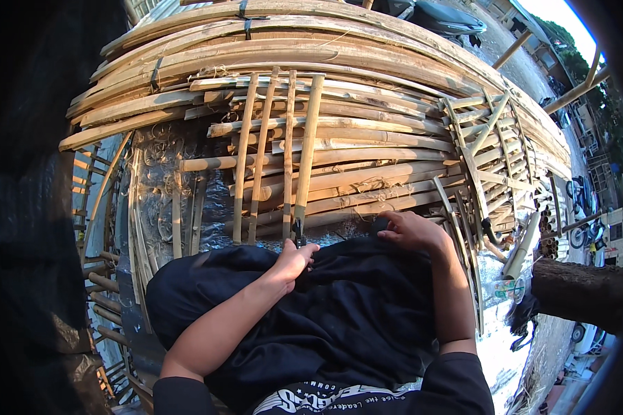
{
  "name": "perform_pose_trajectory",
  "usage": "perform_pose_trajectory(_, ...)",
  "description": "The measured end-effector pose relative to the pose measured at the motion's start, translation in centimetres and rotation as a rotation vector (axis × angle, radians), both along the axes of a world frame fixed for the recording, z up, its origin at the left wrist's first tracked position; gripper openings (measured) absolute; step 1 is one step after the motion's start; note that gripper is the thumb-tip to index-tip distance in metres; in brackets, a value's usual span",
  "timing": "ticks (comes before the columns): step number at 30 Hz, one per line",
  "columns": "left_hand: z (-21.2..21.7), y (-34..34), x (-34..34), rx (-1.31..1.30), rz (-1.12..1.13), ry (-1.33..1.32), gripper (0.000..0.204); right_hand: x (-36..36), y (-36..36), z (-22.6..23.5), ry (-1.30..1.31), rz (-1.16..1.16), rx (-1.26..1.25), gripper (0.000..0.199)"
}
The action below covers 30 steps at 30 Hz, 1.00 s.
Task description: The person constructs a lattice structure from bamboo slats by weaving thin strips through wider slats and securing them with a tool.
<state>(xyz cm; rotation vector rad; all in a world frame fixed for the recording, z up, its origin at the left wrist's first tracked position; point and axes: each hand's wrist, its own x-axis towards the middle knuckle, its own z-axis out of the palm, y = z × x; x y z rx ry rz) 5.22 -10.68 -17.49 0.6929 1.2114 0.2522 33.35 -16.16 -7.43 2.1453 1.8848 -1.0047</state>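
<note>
My left hand (294,264) is closed in front of my lap around a slim dark tool (298,231), whose kind I cannot make out. The tool's upper end meets the near end of a thick bamboo strip (307,142). Three thinner bamboo strips (263,149) lie beside it on the left, pointing away from me. Over my right knee, my right hand (414,232) is curled, with its fingertips at a small dark rounded thing (380,225). Whether that thing is held or only touched is hard to see.
Split bamboo lengths (367,142) are stacked crosswise ahead, behind them long tied bundles (208,59). On the right stand a bamboo lattice frame (491,145) and a thick log (581,294). Leaning strips (137,235) are at left. A covered motorbike (450,19) is beyond.
</note>
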Motion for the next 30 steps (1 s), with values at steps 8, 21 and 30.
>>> perform_pose_trajectory(8, -0.3, 0.1, -0.1, -0.005, -0.005, 0.022, 0.03, -0.2, 0.1, 0.0, 0.038, 0.0, 0.01, 0.052)
perform_pose_trajectory(21, -1.2, 0.2, -0.8, 0.009, -0.051, -0.027, 0.037, -0.3, 0.3, 0.6, 0.041, 0.032, 0.027, 0.053)
perform_pose_trajectory(30, -0.9, 0.1, -0.6, 0.013, -0.09, -0.021, 0.064, -0.1, 0.0, -0.2, 0.015, 0.024, 0.023, 0.049)
